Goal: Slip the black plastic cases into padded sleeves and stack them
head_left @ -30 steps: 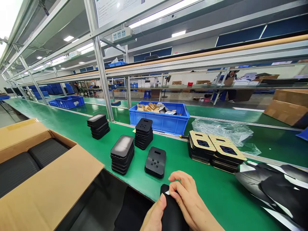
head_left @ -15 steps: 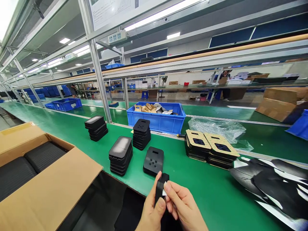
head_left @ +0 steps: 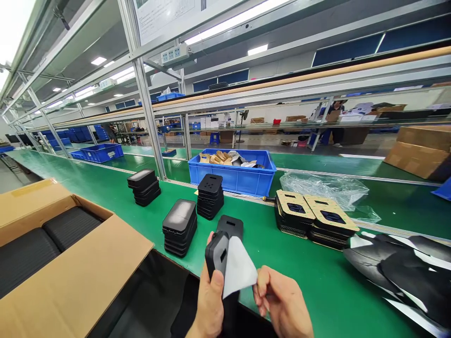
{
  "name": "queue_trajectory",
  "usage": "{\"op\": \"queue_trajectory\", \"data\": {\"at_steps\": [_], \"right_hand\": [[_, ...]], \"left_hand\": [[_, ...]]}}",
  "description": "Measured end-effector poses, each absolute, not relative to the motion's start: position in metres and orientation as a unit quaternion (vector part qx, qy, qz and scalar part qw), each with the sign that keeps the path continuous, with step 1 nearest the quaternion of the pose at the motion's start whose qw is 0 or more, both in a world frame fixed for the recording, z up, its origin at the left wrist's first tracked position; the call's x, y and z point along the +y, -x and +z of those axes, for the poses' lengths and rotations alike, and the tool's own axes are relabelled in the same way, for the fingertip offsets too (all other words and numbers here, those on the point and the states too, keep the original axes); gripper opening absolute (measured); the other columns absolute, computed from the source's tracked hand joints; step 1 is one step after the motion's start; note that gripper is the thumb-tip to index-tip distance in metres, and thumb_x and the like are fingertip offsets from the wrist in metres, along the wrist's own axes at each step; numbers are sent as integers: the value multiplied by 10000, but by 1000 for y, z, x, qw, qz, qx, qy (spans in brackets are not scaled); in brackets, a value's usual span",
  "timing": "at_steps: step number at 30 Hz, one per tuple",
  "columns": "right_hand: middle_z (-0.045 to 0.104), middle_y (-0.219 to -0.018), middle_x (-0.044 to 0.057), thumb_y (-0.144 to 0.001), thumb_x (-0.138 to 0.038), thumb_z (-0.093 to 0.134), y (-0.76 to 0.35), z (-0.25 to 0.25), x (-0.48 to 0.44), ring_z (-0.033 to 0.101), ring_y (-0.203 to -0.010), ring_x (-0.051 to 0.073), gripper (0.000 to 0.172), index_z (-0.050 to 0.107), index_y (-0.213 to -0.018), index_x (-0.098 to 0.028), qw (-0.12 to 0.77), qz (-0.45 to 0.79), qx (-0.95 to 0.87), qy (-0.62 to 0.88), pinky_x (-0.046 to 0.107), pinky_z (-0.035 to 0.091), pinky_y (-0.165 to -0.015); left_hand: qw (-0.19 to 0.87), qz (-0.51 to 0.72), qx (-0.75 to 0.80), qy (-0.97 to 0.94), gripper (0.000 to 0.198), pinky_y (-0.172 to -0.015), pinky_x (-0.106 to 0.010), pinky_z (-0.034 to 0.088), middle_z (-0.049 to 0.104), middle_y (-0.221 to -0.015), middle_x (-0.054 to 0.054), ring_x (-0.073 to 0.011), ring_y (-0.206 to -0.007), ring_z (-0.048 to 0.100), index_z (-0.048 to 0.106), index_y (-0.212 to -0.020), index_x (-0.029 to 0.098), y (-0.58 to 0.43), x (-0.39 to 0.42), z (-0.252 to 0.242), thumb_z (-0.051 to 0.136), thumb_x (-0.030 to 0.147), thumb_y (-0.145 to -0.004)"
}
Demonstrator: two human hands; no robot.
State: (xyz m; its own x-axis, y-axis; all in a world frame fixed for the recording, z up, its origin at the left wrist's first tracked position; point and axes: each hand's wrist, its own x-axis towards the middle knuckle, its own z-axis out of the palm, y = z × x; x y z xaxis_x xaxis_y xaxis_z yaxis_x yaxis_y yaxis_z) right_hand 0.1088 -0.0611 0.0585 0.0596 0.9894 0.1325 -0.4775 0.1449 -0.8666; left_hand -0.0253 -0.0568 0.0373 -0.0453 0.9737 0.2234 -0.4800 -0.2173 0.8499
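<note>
L fingers [head_left: 204, 276] (part-hidden) behind blk case [head_left: 215, 257]

Black slotted case [head_left: 216, 251], tilted, white film [head_left: 239, 268] partly peeled back

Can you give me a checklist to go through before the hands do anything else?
1. Left hand has hold of the black case: ok, the thumb is pressed on it.
2. Right hand has the white film: ok, the fingertips are at its outer corner.
3. White film is completely off the black case: not ok, one side looks attached.
4. Nearest stack of cases is out of the way: ok, it stands apart from both hands.
5. Lower part of the case on the bench looks fine: cannot tell, it's hidden behind the film and held case.
6. Blue bin has room: cannot tell, scraps hide its bottom.
</note>
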Motion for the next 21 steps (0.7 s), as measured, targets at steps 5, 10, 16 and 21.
{"op": "queue_trajectory", "data": {"at_steps": [5,10,16,21], "right_hand": [[615,-596,66,-598,-948,500,-128,80,-51,522,-499,139,855,713,-715,-129,521,590,-506,352,231,355,-467],[499,-551,-1,-698,-750,681,-111,85,-52,381,-537,106,622,638,-576,-142,511,587,-510,367,237,319,-519],[501,-522,-10,-759,-599,732,-89,61,-56,374,-500,100,501,599,-557,-160,625,576,-371,375,240,343,-479],[592,-520,1,-720,-600,752,-81,42,-53,485,-452,143,427,655,-605,-201,732,514,-253,370,281,390,-426]], "left_hand": [[471,609,306,-561,718,-1190,-451,244,449,-1531,-97,-363,-1409,381,484,-1423,271,46,-53,47,753,416,-773],[414,570,281,-652,709,-1187,-472,228,481,-1497,-134,-368,-1413,374,509,-1400,250,45,-56,51,778,263,-744],[622,592,244,-451,780,-1193,-465,258,434,-1540,-106,-351,-1425,362,452,-1449,244,23,-58,41,693,569,-782],[671,625,252,-311,583,-1137,-493,357,698,-1248,-131,-359,-1262,558,647,-1265,194,-1,-62,41,665,556,-809]]}}
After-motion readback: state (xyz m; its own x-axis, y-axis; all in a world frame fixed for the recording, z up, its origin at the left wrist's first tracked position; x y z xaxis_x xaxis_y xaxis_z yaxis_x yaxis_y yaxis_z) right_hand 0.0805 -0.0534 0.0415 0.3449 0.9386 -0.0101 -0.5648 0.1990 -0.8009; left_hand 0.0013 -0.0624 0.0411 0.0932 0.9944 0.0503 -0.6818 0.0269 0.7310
